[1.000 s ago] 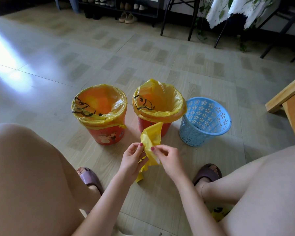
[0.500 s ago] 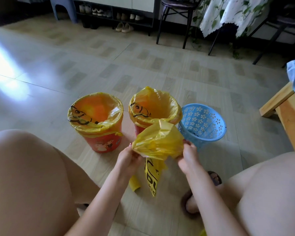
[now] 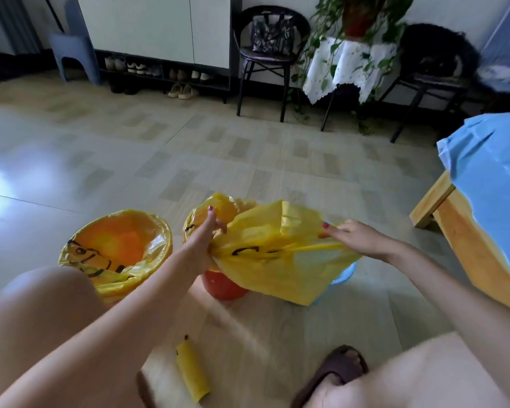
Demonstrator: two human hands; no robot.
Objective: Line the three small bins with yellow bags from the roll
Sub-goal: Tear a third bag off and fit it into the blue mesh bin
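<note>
A yellow bag (image 3: 277,257) with black print hangs spread wide between my hands, above the bins. My left hand (image 3: 205,240) grips its left edge and my right hand (image 3: 357,238) grips its right edge. The left orange bin (image 3: 115,254) stands lined with a yellow bag. The middle orange bin (image 3: 223,285) is also lined and mostly hidden behind the held bag. Only a sliver of the blue bin (image 3: 343,275) shows under the bag's right side. The yellow roll (image 3: 192,369) lies on the floor between my legs.
A wooden bench with a blue cover (image 3: 483,184) stands at the right. Along the far wall are a shoe cabinet (image 3: 159,39), a black chair (image 3: 265,54) and a plant stand with a white cloth (image 3: 351,63). My knees and a brown slipper (image 3: 333,372) frame the near floor.
My hands have pulled apart and lifted, stretching the crumpled bag open and wide. The camera tilted up, showing more of the room. The roll now lies on the floor.
</note>
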